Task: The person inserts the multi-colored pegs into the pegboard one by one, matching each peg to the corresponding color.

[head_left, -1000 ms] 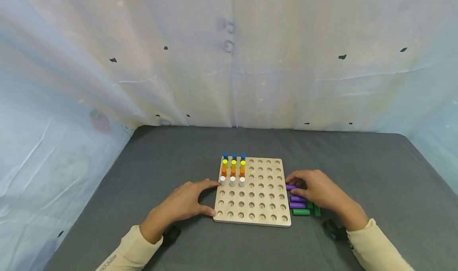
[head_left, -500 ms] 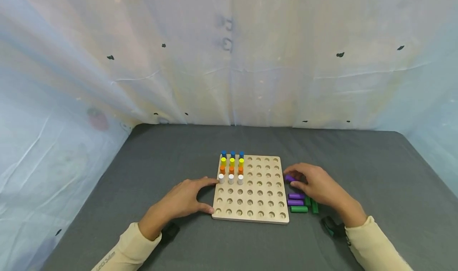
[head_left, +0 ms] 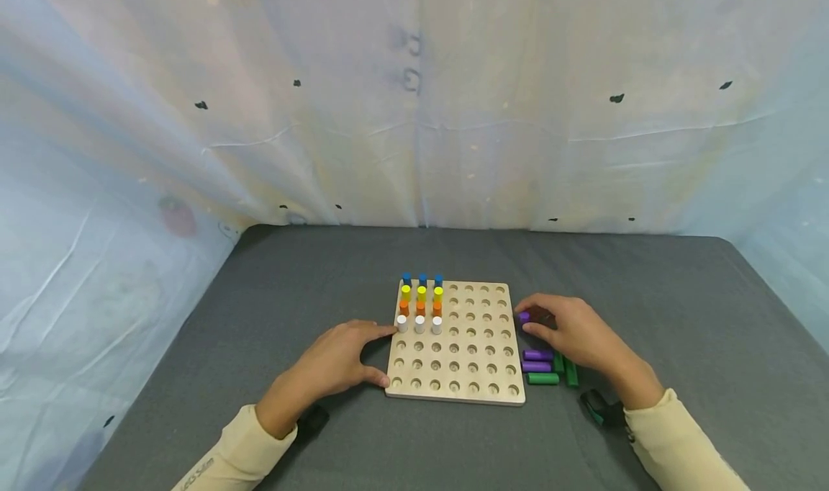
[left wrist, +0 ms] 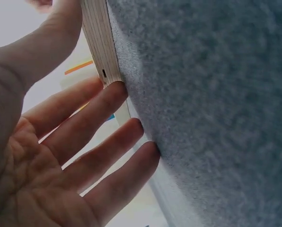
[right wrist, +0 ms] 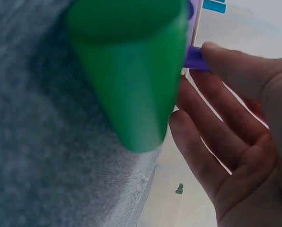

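Shifted forward, one purple peg (head_left: 523, 318) is pinched by the right hand (head_left: 575, 332) (relaxed left hand (head_left: 340, 358) touches the board (head_left: 463, 340)).

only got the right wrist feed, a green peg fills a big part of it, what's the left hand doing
Observer: In the head view, the left hand touches the left edge of the board with its thumb and a finger.
Operator: ok and which filled row is nearest the person
Observer: The row with three white pegs, standing upright.
Operator: how many purple pegs lie loose on the table
Observer: Two loose purple pegs lie side by side, just to the right of the board.
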### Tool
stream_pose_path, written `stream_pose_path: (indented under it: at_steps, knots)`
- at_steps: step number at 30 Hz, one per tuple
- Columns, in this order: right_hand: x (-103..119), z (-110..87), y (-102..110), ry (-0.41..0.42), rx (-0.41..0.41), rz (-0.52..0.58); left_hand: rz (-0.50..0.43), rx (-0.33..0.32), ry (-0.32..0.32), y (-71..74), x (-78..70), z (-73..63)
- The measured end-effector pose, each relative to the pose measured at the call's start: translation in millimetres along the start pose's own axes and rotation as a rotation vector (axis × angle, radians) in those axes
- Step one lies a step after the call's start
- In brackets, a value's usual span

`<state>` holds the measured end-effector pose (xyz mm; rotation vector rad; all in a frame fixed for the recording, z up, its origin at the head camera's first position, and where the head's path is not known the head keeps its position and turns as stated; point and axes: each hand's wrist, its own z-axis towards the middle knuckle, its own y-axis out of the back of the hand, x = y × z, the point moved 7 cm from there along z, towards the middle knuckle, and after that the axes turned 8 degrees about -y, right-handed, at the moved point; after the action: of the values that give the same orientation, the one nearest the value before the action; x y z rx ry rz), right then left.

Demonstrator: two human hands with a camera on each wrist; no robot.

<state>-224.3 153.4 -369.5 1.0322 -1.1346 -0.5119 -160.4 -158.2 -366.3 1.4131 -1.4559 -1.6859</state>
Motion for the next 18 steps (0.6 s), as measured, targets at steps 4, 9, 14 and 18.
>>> stream_pose_path:
  at_steps: [4, 9, 14, 18]
  knots:
    - [1, 0.6, 1, -0.009, 0.007, 0.006, 0.01, -0.007, -0.006, -0.5, 1.4, 1.2]
    - [7, 2.9, 4, -0.015, -0.003, 0.001, -0.005, 0.0, -0.005, -0.9, 3.2, 3.0]
    - [21, 4.6, 8, 0.009, -0.008, 0.016, -0.016, 0.0, -0.01, -0.3, 3.7, 2.1]
    - [36, 7.6, 9, 0.025, 0.003, 0.041, -0.013, -0.005, -0.015, -0.1, 3.5, 1.3]
